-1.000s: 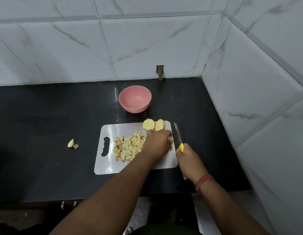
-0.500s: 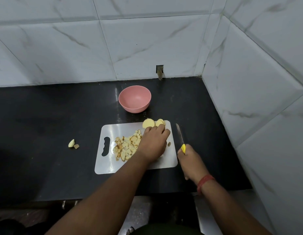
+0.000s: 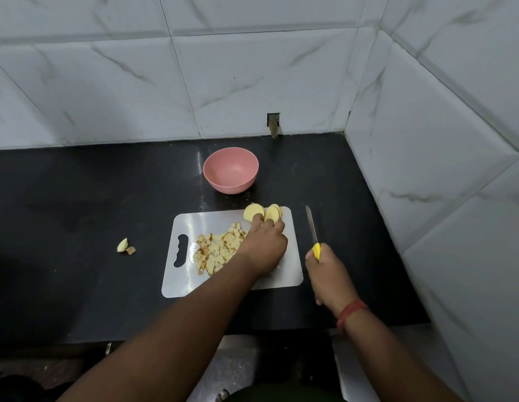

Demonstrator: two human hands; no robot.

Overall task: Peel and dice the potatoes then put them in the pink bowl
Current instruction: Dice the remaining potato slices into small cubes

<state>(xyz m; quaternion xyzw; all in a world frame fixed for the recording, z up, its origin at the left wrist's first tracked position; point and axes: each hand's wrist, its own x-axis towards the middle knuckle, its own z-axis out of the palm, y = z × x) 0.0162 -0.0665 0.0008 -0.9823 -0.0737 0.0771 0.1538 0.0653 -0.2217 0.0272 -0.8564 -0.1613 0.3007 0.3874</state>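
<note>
While left hand [image 3: 262, 246] reaches up-frame, fingertips touching pale round potato slices [image 3: 262, 212] at board's upper right, right hand [image 3: 325, 269] grips yellow-handled knife [image 3: 313, 232], blade pointing up-frame, just right of slices.

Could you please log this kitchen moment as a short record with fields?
left hand: reaching to the potato slices at the cutting board's far edge
right hand: grips the yellow-handled knife, blade off the board's right side
diced potato: piled mid-board
pink bowl: empty, beyond the board
potato scraps: on the black counter, left
</note>
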